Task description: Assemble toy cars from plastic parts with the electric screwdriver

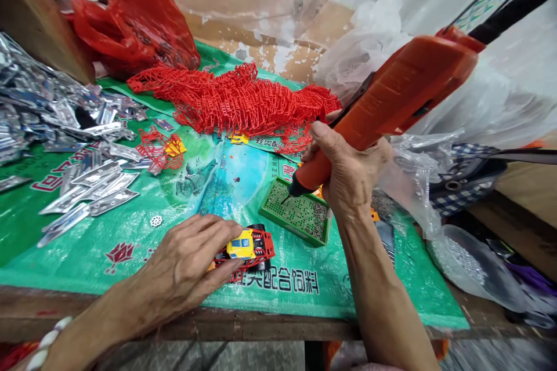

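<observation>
Far left of frame: heap of silver chromed strips point(65, 122), shiny, thin, sharp-cornered, spilling onto the green woven sheet point(130, 243). Sheet is glossy with printed characters and covers the bench top.

Upper left: crumpled red plastic bag point(134, 17). Upper centre: long pile of red lattice parts point(235, 98), spiky openwork plastic.

Lower left-centre: left hand point(187, 261) lies palm down, fingers curled loosely over the left end of the toy car point(248, 246), pinning it to the sheet. The car has a yellow body, red cage frame and black wheels. Its right end sticks out past the fingertips.

Just right of the car, apart from it: green screw tray point(298, 211), rectangular, top dotted with small holes.

Centre right: right hand point(348, 174) is wrapped tight round the orange screwdriver point(391, 98), a ribbed plastic body slanting up to the upper right. Its dark tip is down on the tray's top, near the left corner.

Right: clear crinkled bags point(435, 185) crowd the sheet's right edge.

Bottom: worn wooden bench edge point(261, 324) runs close under both wrists. The sheet shows bare between the silver strips and the car.
</observation>
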Demonstrator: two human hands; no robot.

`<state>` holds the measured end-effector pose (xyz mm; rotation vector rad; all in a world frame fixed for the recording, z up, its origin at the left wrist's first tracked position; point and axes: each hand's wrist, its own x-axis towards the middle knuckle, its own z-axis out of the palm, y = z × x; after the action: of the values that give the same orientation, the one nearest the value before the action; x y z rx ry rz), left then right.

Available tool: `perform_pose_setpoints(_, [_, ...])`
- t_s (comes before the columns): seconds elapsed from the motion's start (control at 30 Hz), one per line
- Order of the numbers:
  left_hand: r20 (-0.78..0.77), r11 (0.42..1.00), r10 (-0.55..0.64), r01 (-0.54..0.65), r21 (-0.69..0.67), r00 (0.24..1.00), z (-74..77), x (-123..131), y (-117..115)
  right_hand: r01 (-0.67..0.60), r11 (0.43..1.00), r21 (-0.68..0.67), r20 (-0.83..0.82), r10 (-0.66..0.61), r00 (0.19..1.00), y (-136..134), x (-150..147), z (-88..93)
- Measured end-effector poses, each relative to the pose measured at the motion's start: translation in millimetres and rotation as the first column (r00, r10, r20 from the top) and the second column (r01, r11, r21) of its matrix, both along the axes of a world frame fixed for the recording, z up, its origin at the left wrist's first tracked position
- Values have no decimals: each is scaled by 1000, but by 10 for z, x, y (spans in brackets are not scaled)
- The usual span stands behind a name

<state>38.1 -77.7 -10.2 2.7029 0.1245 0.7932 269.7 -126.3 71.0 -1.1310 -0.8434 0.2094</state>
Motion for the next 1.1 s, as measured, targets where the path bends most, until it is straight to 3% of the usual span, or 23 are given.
perform_pose_setpoints(0.1, [23,999,6,-6,33,1000,14,3,5,21,1000,9,15,-21,1000,-20,-31,76])
perform_pose_setpoints(0.3, [-9,1000,-2,2,12,1000,41,-13,-5,23,994,104,-4,-23,1000,-121,-245,441])
perform_pose_setpoints(0.4, [-39,1000,9,-10,-15,999,43,-31,-20,11,995,103,-26,-8,1000,-167,-393,533])
perform_pose_setpoints(0.53, [-66,999,25,-27,-41,998,62,-38,-31,-35,993,113,-71,43,997,-194,-545,477])
perform_pose_setpoints(0.73, [-84,998,21,-25,-53,996,67,-32,-29,10,996,85,2,-10,1000,-197,-578,382])
perform_pose_setpoints(1.1, [-55,999,19,-21,-47,998,65,-21,-35,8,997,73,-147,3,989,-152,-612,363])
